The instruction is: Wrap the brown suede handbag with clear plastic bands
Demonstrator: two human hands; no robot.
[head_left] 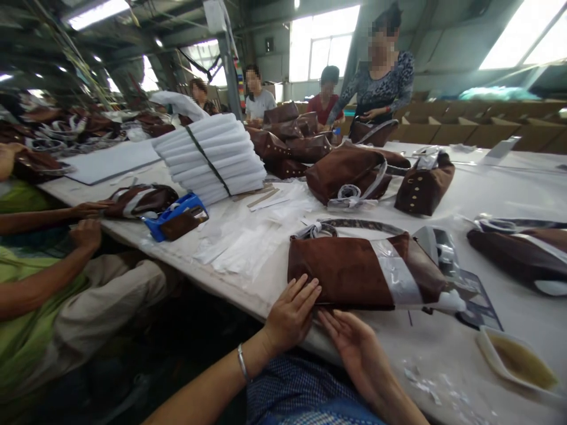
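Observation:
A brown leather handbag (pixel 339 265) lies on its side on the white table in front of me, with a pale wrap band around its right part. My left hand (pixel 292 310) rests on the bag's lower left corner, its fingers stretched out flat over the leather. Below the same edge is my right hand (pixel 354 339), palm turned up and fingers extended, the fingertips at or just under the bag's bottom edge. The bag's handle (pixel 363 224) arches behind it, partly wrapped. Neither hand is closed around anything.
A shallow dish of brownish liquid (pixel 518 360) stands at right. Behind are thin white sheets (pixel 248 245), a strapped white stack (pixel 212 156), a blue holder (pixel 177 215) and several brown bags (pixel 348 171). A co-worker's hands (pixel 86 233) are at left; other people stand behind.

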